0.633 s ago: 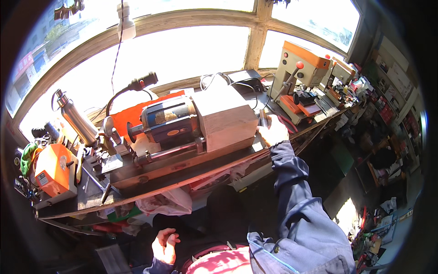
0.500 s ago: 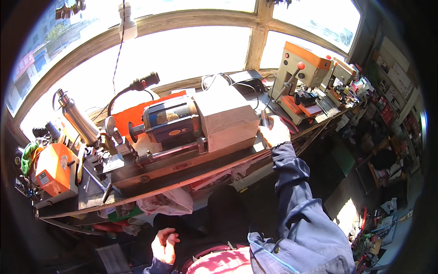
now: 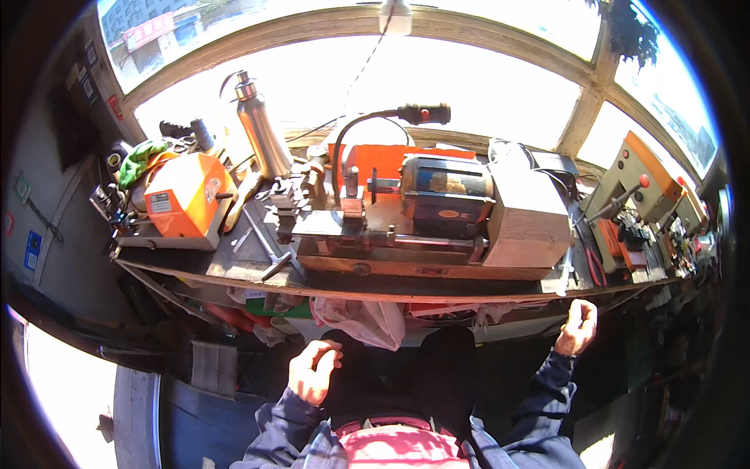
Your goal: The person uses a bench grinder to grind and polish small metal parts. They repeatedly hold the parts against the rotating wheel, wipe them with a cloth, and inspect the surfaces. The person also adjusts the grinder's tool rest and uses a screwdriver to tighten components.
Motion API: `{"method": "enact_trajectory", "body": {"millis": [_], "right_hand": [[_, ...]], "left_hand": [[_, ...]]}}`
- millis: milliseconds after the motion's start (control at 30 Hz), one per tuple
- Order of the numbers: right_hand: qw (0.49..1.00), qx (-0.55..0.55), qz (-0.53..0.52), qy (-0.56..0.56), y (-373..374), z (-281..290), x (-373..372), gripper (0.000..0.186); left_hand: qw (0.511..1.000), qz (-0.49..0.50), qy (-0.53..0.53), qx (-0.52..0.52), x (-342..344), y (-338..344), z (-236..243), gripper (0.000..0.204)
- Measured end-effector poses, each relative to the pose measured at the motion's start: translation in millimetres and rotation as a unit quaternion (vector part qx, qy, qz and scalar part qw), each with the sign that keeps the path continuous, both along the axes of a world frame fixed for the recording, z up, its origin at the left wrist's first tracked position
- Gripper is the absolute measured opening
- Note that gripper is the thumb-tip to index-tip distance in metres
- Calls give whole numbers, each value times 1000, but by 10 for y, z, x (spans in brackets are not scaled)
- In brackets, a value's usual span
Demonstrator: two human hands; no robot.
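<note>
Right hand, curled narrow, has come away from the machine to before the workbench.

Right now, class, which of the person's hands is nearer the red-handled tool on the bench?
Right. The right hand is just below the red-handled tool in the picture; the left hand is far to its left, lower down.

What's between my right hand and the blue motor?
Going from your right hand to the blue motor, the head view shows the bench's front edge, then the pale box-shaped housing.
</note>
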State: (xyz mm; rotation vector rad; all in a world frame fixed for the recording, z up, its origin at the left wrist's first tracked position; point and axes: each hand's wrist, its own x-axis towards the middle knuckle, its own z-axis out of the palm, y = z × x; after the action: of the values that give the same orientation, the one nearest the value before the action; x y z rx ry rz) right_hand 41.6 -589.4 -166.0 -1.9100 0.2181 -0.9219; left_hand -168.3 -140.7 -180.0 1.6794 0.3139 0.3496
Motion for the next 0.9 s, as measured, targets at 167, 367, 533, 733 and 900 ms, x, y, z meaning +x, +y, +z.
{"method": "enact_trajectory", "body": {"millis": [167,367,533,733,900], "right_hand": [[939,282,168,108,675,-483,-717,38],[912,240,331,-35,1129,-75,-607,28],[768,449,451,-67,1339,440,-198,26],[568,720,391,77,1571,504,-287,31],[636,637,392,192,1893,203,-717,46]], "left_hand": [[982,149,-33,114,182,463,273,11],[950,231,-78,193,383,923,518,13],[934,236,-85,256,499,977,629,14],[975,154,-84,135,483,601,557,18],[994,-58,-21,92,344,-218,476,18]]}}
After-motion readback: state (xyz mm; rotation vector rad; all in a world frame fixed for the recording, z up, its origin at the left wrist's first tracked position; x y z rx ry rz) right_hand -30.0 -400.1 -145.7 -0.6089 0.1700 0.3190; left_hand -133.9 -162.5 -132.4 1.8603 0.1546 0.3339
